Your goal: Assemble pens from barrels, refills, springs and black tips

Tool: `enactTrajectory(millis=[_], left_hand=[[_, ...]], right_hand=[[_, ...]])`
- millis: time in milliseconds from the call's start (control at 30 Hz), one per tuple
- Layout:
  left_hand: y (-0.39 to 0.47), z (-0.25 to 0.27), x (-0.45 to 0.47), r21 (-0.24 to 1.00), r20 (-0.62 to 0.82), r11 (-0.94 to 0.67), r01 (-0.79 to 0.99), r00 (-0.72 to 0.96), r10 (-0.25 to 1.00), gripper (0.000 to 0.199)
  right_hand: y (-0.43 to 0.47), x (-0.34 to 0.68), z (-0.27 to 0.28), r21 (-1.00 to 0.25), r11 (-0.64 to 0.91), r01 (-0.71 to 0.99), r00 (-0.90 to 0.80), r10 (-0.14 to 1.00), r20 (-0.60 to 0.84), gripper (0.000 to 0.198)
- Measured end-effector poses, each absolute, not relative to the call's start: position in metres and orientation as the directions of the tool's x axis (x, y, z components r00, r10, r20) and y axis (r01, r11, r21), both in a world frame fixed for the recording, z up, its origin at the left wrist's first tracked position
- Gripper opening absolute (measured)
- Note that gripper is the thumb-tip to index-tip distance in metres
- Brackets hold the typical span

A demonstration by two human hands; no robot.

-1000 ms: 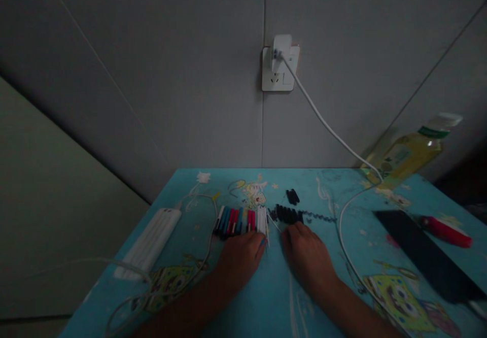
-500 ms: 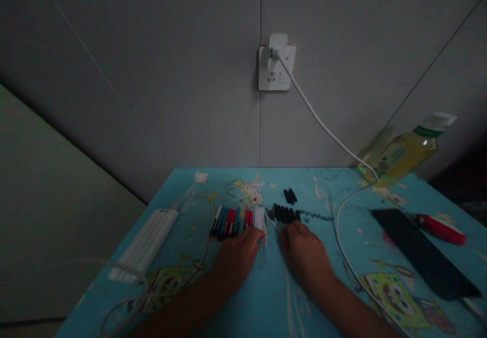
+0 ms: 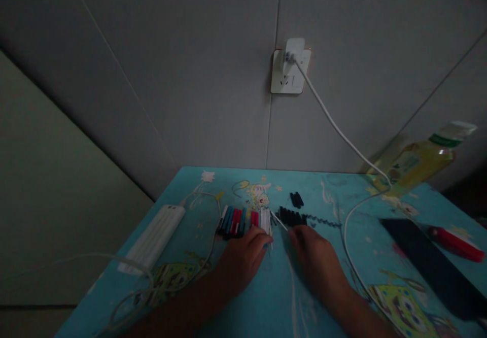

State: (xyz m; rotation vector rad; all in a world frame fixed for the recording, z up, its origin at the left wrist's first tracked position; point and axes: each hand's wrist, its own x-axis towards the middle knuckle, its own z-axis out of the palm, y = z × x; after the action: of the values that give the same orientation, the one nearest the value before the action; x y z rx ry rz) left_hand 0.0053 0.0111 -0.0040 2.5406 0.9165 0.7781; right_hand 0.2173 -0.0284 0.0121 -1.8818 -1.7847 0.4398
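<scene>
On the blue cartoon-print tabletop [image 3: 251, 307], a row of red, blue and black pen barrels [image 3: 233, 221] lies beside a bundle of thin white sticks [image 3: 265, 218] that look like pen refills. My left hand [image 3: 246, 250] rests at the near end of this row, fingers curled together. A small blue bit shows at its fingertips, too small to name. My right hand [image 3: 317, 254] is closed, pinching the near end of one thin white stick [image 3: 279, 220] that slants up toward the bundle. Just beyond that hand is a row of small black pieces [image 3: 292, 216].
More black pieces [image 3: 296, 199] lie farther back. A white power strip [image 3: 154, 236] with looping cable stands left. At right are a tilted bottle of yellow liquid [image 3: 422, 160], a dark flat panel [image 3: 433, 264] and a red-handled object [image 3: 456, 244]. A white cable [image 3: 346, 221] crosses from the wall socket.
The whole view has shifted, so things appear farther right. The white stick at my right hand shows more of its length. My left hand stays beside the row.
</scene>
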Motion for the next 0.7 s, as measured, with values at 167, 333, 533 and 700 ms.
enactTrajectory(millis=[167,333,533,700], left_hand=[[0.009,-0.004,0.006,0.479,0.385,-0.752,0.453,0.661,0.644,0.021],[0.007,-0.002,0.008,0.477,0.431,-0.768,0.427,0.649,0.627,0.016],[0.005,-0.004,0.009,0.581,0.456,-0.694,0.425,0.536,0.710,0.015],[0.005,0.002,0.011,0.741,0.390,-0.557,0.376,0.434,0.812,0.010]], right_hand=[[-0.029,0.216,0.012,-0.788,0.089,0.609,0.067,0.984,0.163,0.021],[-0.033,0.204,0.012,-0.830,0.237,0.506,-0.047,0.968,0.248,0.020],[-0.038,0.196,0.017,-0.852,0.311,0.422,-0.140,0.950,0.278,0.020],[-0.038,0.196,0.019,-0.856,0.322,0.406,-0.143,0.947,0.288,0.018]])
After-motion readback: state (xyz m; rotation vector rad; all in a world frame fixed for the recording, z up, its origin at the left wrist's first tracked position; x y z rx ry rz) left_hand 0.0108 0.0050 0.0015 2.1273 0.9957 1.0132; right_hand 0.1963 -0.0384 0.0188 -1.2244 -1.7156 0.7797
